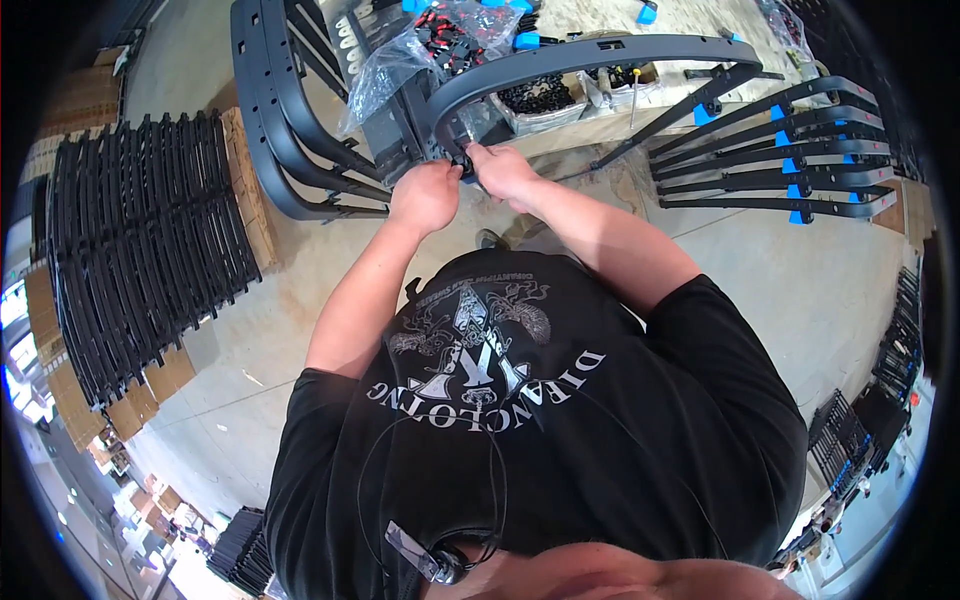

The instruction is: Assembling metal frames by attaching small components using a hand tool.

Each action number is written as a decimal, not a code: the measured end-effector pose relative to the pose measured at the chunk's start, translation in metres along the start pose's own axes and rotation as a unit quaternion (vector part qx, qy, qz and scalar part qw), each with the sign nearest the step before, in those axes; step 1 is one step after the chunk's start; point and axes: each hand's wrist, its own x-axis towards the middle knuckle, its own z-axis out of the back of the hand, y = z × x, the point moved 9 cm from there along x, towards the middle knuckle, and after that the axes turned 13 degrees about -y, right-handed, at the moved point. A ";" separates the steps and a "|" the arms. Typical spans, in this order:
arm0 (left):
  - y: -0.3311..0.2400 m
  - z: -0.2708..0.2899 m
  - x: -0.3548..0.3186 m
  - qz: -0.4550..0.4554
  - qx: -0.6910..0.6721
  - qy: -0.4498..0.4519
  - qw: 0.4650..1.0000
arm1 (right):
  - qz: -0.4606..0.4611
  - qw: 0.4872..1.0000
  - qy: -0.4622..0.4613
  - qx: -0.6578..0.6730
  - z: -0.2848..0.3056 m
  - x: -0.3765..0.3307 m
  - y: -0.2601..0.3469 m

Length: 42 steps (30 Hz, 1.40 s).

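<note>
A long curved black strip (600,55) arches over the bench edge, and its near end comes down between my hands. My left hand (425,195) is closed, its thumb and fingertips pressed against small dark parts at that end; what it pinches is mostly hidden. Close beside it, my right hand (507,175) is closed with its fingertips on the strip's bent end. Just beyond the hands, a dark metal fixture (408,115) stands at the bench. A clear plastic bag (385,85) lies over it, with red and black small parts (450,38) inside.
Several curved black frames (290,130) hang at the left. Black strips with blue clips (790,165) project at the right. A tray of black small parts (540,98) sits on the workbench (590,20). Stacked black strips (150,240) stand on the floor at far left.
</note>
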 end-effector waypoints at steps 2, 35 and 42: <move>-0.001 -0.002 0.001 -0.007 0.003 0.002 1.000 | 0.031 0.999 -0.016 -0.007 0.007 0.005 -0.007; -0.050 -0.001 -0.047 0.098 -0.472 0.090 0.871 | 0.208 0.976 0.026 0.065 0.128 -0.086 -0.056; -0.056 -0.001 -0.049 0.088 -0.564 0.028 0.820 | 0.404 0.914 -0.002 -0.022 0.090 -0.127 -0.005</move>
